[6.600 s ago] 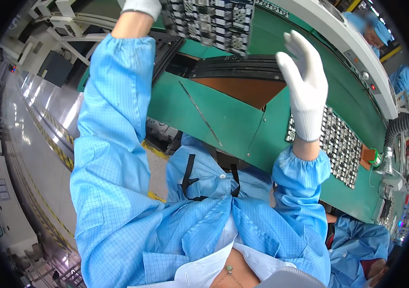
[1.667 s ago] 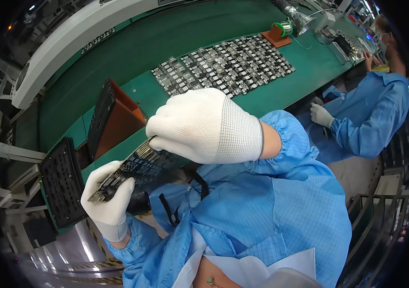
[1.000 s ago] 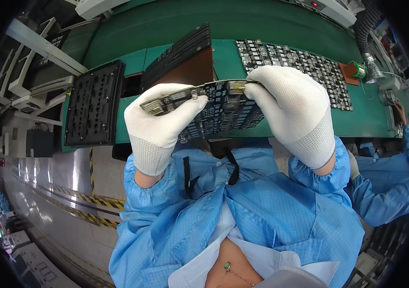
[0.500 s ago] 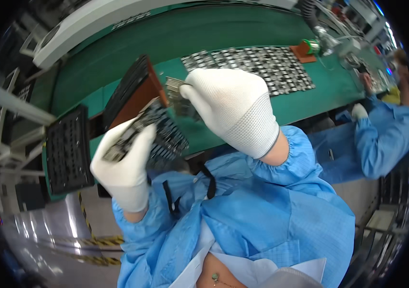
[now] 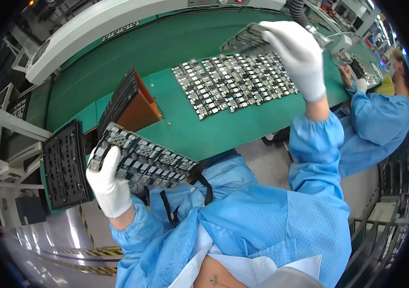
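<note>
One populated circuit panel (image 5: 154,159) was pinched at its left end by the left hand (image 5: 108,186), tilted just in front of the green surface (image 5: 243,127), while the right hand (image 5: 298,56) pinched a second panel (image 5: 245,40) by one end near the rows of boards (image 5: 252,79). Edge-only grips, keeping both panels off those rows, seemed the safest handling. The left fingers were mostly hidden beneath their panel, and blur obscured the second panel's details and whether it touched anything below.

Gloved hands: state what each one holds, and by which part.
Left hand: a board, by its left end. Right hand: another board, blurred, by its right end.
</note>
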